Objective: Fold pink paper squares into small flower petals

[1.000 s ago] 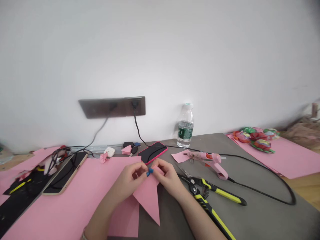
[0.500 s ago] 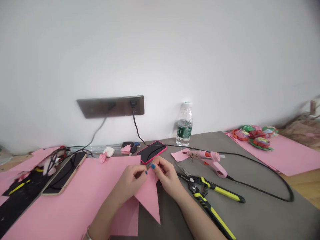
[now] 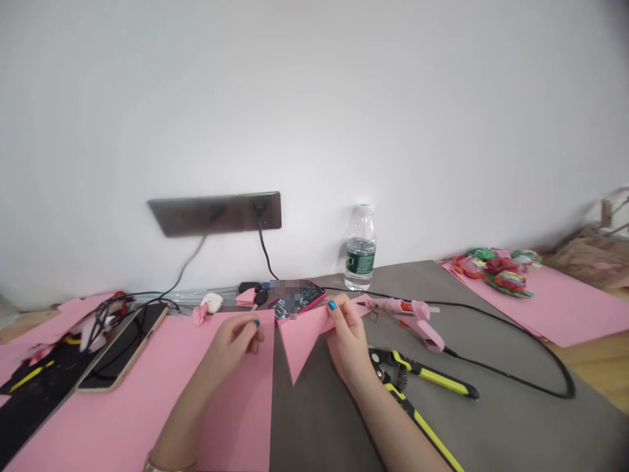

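Observation:
A folded piece of pink paper (image 3: 301, 341), pointed at its lower end, hangs from my right hand (image 3: 348, 337). Thumb and fingers pinch it near its right upper edge. My left hand (image 3: 239, 339) is apart from that piece, over a large pink paper sheet (image 3: 240, 413); its fingers are loosely curled with nothing visible in them. Just behind the folded paper lies a phone in a pink case (image 3: 309, 296), its screen lit. Yellow-and-black pliers (image 3: 427, 377) lie beside my right wrist, their jaws hidden behind the hand.
A pink glue gun (image 3: 413, 314) with a black cord rests at right. Behind it stands a water bottle (image 3: 360, 252). Crumpled colourful flowers (image 3: 506, 269) lie on pink sheets at far right. Another phone (image 3: 122, 347) and tangled cables are at left; a socket panel (image 3: 216, 215) is on the wall.
My left hand has let go of the folded paper and moved left. My right hand has moved right, turning the paper and raising its point. The pink-cased phone's screen has lit up.

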The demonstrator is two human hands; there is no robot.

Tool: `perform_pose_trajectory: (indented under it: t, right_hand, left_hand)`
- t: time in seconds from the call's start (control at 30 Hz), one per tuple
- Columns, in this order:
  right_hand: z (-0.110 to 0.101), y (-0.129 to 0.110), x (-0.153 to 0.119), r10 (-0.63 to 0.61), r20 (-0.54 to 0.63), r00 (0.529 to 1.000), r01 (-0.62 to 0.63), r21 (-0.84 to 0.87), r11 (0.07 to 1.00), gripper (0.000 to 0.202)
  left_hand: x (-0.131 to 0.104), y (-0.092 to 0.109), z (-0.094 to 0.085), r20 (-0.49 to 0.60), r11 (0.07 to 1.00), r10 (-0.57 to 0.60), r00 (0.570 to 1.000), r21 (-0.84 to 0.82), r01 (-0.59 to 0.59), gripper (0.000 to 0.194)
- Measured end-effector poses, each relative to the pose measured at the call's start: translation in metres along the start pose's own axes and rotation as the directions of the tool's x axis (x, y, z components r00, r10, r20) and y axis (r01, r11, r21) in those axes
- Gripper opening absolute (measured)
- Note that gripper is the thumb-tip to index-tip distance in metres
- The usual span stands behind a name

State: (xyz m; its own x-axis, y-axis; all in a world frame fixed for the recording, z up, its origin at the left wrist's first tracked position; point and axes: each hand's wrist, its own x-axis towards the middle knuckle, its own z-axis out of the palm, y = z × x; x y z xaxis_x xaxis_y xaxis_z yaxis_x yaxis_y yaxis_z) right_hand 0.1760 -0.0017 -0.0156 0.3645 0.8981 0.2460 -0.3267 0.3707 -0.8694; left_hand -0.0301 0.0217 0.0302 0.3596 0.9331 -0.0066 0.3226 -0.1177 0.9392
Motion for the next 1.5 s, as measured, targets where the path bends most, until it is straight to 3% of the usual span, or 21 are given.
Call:
perform_pose_trajectory:
  t: [0.1, 0.2, 0.3, 0.4, 0.6, 0.77, 0.9, 1.0, 1.1, 1.17, 1.33, 1.5]
  right_hand:
    - [0.004, 0.004, -0.004, 0.002, 0.041, 0.999, 0.0, -0.056, 0.998, 0.033]
    - [0.002, 0.005, -0.004, -0.037, 0.023, 0.999, 0.039, -0.119, 0.992, 0.03]
    - [0.001, 0.005, -0.004, -0.032, 0.086, 0.996, 0.042, -0.124, 0.991, 0.028]
    - [0.001, 0.004, -0.003, -0.043, 0.15, 0.988, 0.058, -0.1, 0.993, 0.026]
    - [0.003, 0.001, -0.006, 0.008, 0.236, 0.972, 0.0, -0.034, 0.999, 0.025]
    - [0.009, 0.006, -0.008, 0.174, 0.3, 0.938, -0.198, 0.052, 0.979, 0.042]
    - [0.01, 0.008, -0.01, 0.364, 0.402, 0.84, -0.375, -0.052, 0.925, 0.039]
    - [0.009, 0.003, -0.012, 0.415, 0.487, 0.769, -0.405, -0.131, 0.905, 0.033]
    - [0.01, -0.003, -0.014, 0.385, 0.546, 0.744, -0.371, -0.142, 0.918, 0.029]
    - [0.011, -0.005, -0.013, 0.351, 0.537, 0.767, -0.34, -0.123, 0.932, 0.029]
    - [0.009, 0.002, -0.009, 0.288, 0.342, 0.894, -0.264, -0.115, 0.958, 0.034]
    - [0.008, 0.005, -0.007, 0.27, 0.312, 0.911, -0.249, -0.107, 0.963, 0.035]
  left_hand:
    - [-0.004, 0.004, 0.016, 0.181, 0.993, -0.033, 0.983, -0.102, 0.052, 0.05]
    - [-0.006, 0.006, 0.029, 0.168, 0.999, -0.005, 0.986, -0.031, 0.01, 0.051]
    - [-0.007, 0.007, 0.032, 0.146, 0.999, 0.017, 0.989, 0.026, -0.021, 0.044]
    - [-0.008, 0.009, 0.03, 0.163, 0.998, 0.028, 0.986, -0.056, -0.019, 0.037]
    - [-0.011, 0.013, 0.031, 0.252, 0.946, -0.069, 0.965, -0.29, 0.144, 0.039]
    - [-0.007, 0.004, 0.034, 0.084, 0.904, -0.167, 0.982, -0.385, 0.186, 0.039]
    - [-0.001, -0.001, 0.029, 0.03, 0.904, -0.152, 0.988, -0.4, 0.151, 0.04]
    - [0.001, -0.001, 0.025, -0.066, 0.874, -0.14, 0.988, -0.476, 0.092, 0.057]
    - [0.001, -0.002, 0.022, -0.176, 0.854, -0.135, 0.975, -0.519, 0.025, 0.069]
    - [0.0, -0.003, 0.022, -0.176, 0.87, -0.131, 0.976, -0.492, 0.028, 0.073]
    - [-0.003, -0.002, 0.023, -0.079, 0.938, -0.111, 0.991, -0.337, 0.078, 0.083]
    - [0.0, -0.004, 0.021, -0.158, 0.982, -0.041, 0.987, -0.19, 0.01, 0.08]
